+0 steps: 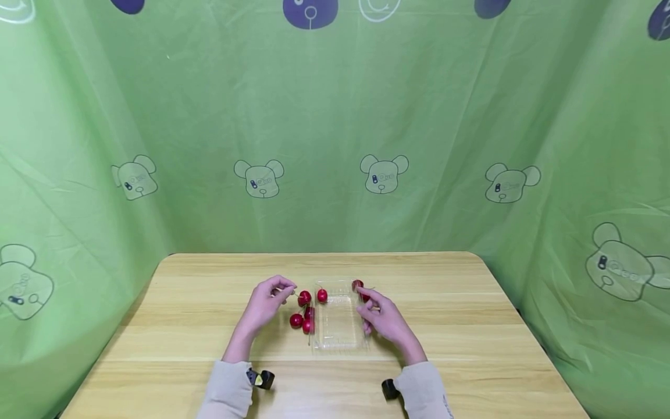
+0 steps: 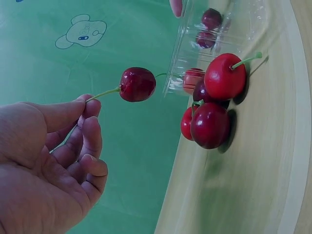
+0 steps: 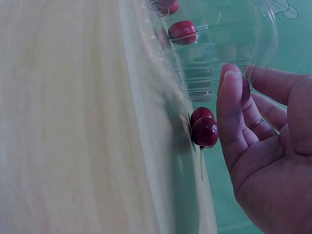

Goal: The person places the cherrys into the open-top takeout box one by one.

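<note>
Now L hand pinches cherry by stem, lifted beside clear tray. R hand relaxed open, holds nothing, fingers at tray's right wall w/ two cherries nearby.

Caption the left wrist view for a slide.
Left hand pinches a cherry by its stem, near loose cherries beside a clear tray.

Two bare hands, left hand and right hand, no rings or gloves, nails short. Long pale beige sleeves reaching the wrists, cuffs soft and slightly bunched. Strapped at each wrist, a small black camera unit, the left one showing a yellow patch.
</note>
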### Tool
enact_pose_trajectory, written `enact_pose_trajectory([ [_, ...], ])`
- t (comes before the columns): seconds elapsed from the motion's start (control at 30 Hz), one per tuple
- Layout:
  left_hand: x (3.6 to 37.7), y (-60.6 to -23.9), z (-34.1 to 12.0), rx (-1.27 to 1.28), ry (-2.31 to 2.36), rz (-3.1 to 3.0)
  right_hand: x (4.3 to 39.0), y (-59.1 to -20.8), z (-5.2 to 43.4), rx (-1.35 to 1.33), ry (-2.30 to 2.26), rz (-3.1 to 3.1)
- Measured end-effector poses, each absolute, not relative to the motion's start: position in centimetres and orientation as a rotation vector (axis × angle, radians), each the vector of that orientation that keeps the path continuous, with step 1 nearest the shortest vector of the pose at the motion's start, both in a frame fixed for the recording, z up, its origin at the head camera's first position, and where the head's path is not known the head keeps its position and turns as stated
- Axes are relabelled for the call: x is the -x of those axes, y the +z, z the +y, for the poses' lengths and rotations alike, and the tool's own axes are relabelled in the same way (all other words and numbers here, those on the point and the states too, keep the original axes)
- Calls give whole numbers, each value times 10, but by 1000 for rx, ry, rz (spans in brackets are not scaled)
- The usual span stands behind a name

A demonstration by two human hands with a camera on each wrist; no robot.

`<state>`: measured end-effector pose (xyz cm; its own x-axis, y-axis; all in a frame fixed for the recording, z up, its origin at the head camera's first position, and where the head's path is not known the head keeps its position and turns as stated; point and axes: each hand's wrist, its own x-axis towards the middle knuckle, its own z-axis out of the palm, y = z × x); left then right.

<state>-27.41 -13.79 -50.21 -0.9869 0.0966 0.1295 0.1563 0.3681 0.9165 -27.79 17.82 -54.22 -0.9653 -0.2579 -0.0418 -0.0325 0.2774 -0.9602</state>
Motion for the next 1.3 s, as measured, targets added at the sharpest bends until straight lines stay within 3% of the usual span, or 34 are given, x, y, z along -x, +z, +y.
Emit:
enact_pose_trajectory([
  [1.3, 276, -509, -112, 278, -1799, -2524, 278, -543, 178, 245, -1752, 2364],
])
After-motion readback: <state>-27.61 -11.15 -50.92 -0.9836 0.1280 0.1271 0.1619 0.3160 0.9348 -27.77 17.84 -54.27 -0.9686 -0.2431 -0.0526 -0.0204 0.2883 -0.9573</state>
